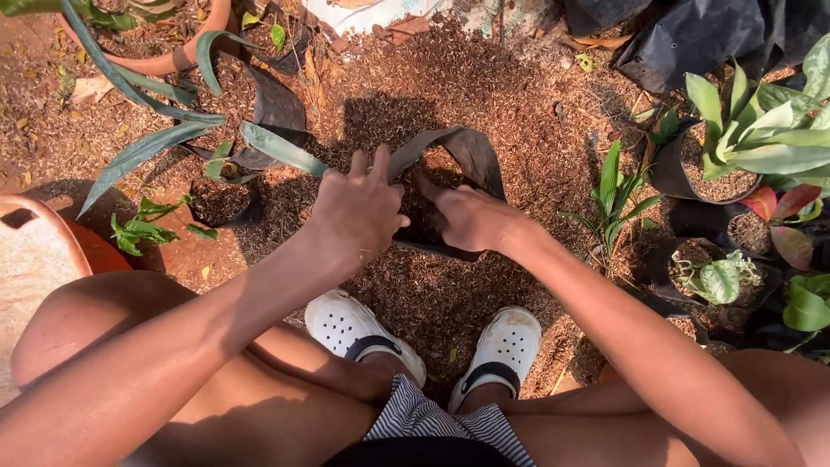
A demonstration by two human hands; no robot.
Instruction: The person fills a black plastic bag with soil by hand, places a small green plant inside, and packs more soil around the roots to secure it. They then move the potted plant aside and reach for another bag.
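1. Fingers [367, 164] of the left hand [354, 212] are pinched shut on the near-left rim of the grow bag [471, 151]; the right hand [471, 218] is closed on the rim's right side, thumb tucked inside.
2. Bag is found dead centre on the husk-covered ground [484, 78], just past the white clogs [346, 324], mouth held open and partly filled with husk mix.
3. Step in hand, as judged: the floppy rim is being spread or folded so the mouth holds open. A firm, even pull on both sides is probably called for next, so the wall isn't let collapse inward.
4. Edges: long leaves [147, 147] lie just left of the left hand and could get brushed. Small potted plants [735, 147] crowd the right side, well apart from the bag.
5. Open room is seen behind the bag, across the husk pile.
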